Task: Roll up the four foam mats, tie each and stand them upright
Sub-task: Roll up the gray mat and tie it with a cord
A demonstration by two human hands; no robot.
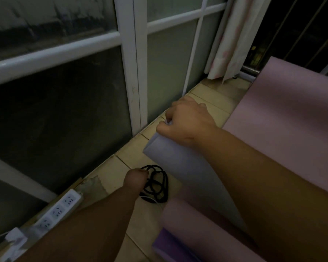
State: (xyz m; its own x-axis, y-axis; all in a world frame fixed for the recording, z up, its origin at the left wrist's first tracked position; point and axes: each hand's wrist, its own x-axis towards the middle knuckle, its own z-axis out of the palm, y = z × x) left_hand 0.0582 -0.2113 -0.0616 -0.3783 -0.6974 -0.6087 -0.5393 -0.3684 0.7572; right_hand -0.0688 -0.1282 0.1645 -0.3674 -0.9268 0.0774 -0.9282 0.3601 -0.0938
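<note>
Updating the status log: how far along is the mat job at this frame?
Done: the grey-lavender mat looks rolled, no tie visible. In hand: the right hand grips its upper end; the left hand is at the black cord on the floor, grip unclear. Left: tying and standing it; the pink mat at right looks unrolled; the pink roll nearer the camera shows no tie.

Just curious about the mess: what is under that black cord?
The cord lies on beige floor tiles, with a thin white strand showing at its near edge. The left hand hides what is under its left end.
</note>
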